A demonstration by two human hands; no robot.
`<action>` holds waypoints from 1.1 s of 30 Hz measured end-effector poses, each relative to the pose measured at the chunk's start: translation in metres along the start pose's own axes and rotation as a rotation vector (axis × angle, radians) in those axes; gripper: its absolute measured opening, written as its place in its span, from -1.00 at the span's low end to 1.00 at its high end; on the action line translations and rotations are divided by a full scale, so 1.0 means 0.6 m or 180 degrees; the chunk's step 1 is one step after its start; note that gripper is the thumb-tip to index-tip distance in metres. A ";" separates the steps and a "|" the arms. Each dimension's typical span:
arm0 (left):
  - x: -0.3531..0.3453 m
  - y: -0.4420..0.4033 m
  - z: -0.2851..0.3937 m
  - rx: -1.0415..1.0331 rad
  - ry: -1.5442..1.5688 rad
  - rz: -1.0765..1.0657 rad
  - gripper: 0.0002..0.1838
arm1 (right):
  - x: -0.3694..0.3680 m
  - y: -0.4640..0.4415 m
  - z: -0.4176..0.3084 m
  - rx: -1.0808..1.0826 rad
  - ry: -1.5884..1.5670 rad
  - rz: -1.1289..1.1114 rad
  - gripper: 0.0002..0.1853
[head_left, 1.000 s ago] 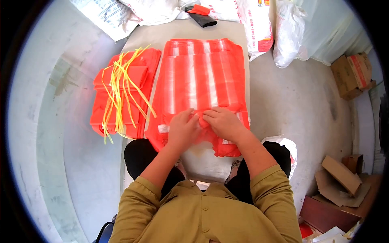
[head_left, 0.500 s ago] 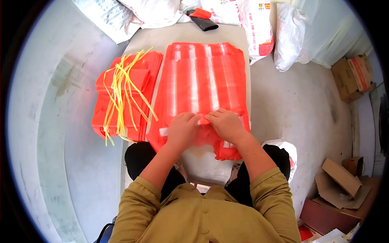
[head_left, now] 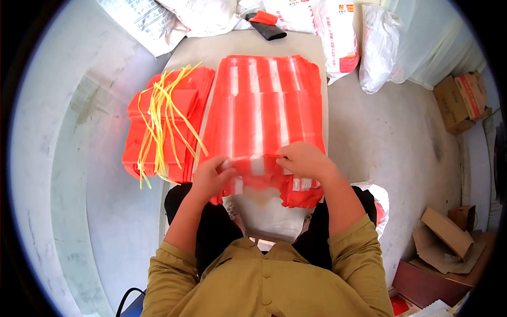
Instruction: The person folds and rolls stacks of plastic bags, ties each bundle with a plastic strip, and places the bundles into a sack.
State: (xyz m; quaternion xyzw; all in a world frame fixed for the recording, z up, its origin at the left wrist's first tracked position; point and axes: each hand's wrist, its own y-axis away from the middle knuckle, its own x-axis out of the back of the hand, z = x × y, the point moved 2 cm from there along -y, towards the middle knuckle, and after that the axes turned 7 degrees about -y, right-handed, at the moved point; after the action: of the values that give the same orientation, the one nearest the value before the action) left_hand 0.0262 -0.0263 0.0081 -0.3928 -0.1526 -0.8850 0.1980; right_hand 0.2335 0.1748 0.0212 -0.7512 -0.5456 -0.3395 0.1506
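A stack of red plastic bags [head_left: 264,105] with pale lengthwise stripes lies flat in front of me. My left hand [head_left: 212,177] pinches the near edge of the top bag between thumb and fingers. Further right, my right hand [head_left: 303,159] grips the same edge, and a strip of the bag stretches between both hands, slightly lifted and blurred. The near corners of the stack hang toward my knees. To the left sits a second pile of folded red bags [head_left: 138,153], with several yellow strips [head_left: 158,113] draped over it.
The bags rest on a beige tabletop [head_left: 206,46]. White printed sacks [head_left: 338,42] and a black-and-red bundle [head_left: 266,26] line its far edge. Cardboard boxes [head_left: 459,103] stand at the right, with opened cardboard [head_left: 449,238] lower down. A white plastic bag [head_left: 377,198] is beside my right knee.
My hands have moved apart, the left going left and slightly toward me, the right slightly right. The near edge of the top bag is now stretched between them.
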 end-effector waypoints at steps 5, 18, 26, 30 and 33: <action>-0.012 -0.031 -0.067 -0.0002 0.0195 0.0137 -0.72 | 0.014 -0.033 0.014 -0.0488 -0.0397 -0.0191 -0.66; -0.027 -0.053 -0.066 0.0417 -0.0127 0.0355 -0.73 | 0.018 -0.006 0.059 -0.0701 -0.0141 0.0738 -0.61; -0.038 -0.041 -0.048 0.0512 -0.0263 0.0852 -0.75 | 0.034 0.083 0.098 -0.0690 -0.0193 0.0847 -0.77; -0.044 -0.042 -0.077 0.0376 0.0020 0.0661 -0.81 | 0.020 0.100 0.114 -0.0297 -0.0235 0.0719 -0.77; -0.035 -0.031 -0.079 0.0316 0.0229 0.0425 -0.79 | 0.032 0.116 0.083 -0.0355 -0.0345 0.0717 -0.72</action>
State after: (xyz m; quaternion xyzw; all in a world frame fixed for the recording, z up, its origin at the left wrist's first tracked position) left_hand 0.0003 -0.0251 -0.0404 -0.3596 -0.1625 -0.8747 0.2812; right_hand 0.3179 0.1935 0.0084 -0.8322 -0.4455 -0.3091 0.1160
